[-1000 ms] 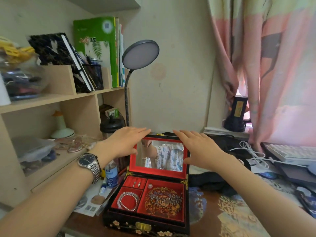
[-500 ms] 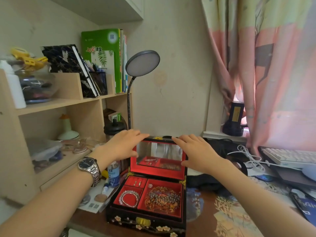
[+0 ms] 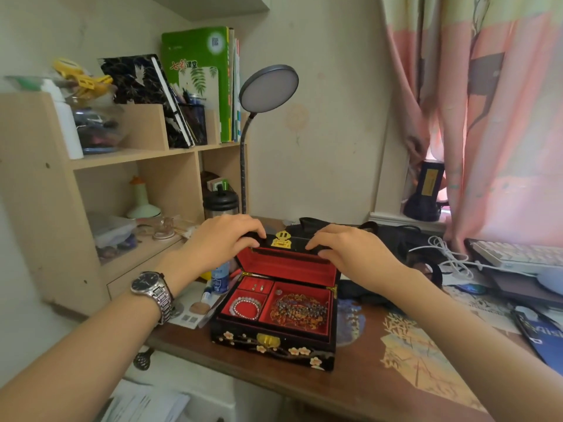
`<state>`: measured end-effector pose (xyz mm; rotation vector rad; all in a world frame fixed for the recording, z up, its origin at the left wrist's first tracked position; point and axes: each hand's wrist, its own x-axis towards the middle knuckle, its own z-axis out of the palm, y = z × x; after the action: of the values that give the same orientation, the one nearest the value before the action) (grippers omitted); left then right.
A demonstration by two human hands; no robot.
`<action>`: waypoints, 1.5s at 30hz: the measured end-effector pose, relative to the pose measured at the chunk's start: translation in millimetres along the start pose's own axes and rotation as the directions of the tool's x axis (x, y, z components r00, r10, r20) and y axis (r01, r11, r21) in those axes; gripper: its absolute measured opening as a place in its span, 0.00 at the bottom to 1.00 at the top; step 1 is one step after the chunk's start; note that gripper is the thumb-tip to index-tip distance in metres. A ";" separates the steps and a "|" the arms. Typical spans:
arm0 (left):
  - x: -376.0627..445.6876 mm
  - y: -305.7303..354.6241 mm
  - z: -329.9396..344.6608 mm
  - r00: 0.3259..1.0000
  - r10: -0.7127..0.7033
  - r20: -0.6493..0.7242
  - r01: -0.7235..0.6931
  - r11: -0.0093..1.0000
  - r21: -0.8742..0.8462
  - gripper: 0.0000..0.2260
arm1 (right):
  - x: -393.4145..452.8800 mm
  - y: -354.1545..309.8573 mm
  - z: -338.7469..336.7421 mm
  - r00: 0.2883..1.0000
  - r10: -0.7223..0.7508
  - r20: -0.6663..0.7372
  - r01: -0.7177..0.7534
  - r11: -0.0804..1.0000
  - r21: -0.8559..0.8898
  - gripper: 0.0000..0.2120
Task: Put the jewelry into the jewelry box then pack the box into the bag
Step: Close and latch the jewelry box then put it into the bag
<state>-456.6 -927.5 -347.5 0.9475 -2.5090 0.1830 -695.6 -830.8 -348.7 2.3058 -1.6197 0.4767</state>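
Both your hands were on the jewelry box (image 3: 274,339) lid (image 3: 286,263), tipped half down over the tray; box sat on the desk (image 3: 365,376). Left hand (image 3: 225,242) and right hand (image 3: 350,251) had curled fingers gripping the lid's front edge. Pearl bracelet (image 3: 246,307) lay in the front-left compartment, beaded necklace (image 3: 300,310) right.

A wooden shelf unit (image 3: 100,166) crowded with books stands against a stained cream wall (image 3: 329,123); a gooseneck lamp (image 3: 268,88) rises beside it, pink curtains (image 3: 493,117) glowing at right.
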 end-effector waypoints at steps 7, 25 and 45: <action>-16.0 2.3 -1.6 0.987 -0.087 0.136 0.109 0.979 -0.171 0.19 | -8.9 -5.4 3.9 0.983 0.018 0.183 -0.060 0.971 0.230 0.22; -92.6 12.3 53.9 0.988 -0.104 0.110 0.119 0.983 -0.139 0.16 | -49.8 -36.2 49.9 0.936 -0.021 0.350 -0.030 0.990 0.139 0.27; -70.6 28.5 58.2 0.961 -0.168 0.221 0.209 0.962 -0.177 0.21 | -51.8 -32.1 59.7 0.949 -0.031 0.313 -0.008 0.992 0.123 0.27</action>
<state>-449.7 -880.0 -430.4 1.1649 -2.5378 -0.2331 -675.5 -800.8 -426.0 2.5895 -1.7581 0.2165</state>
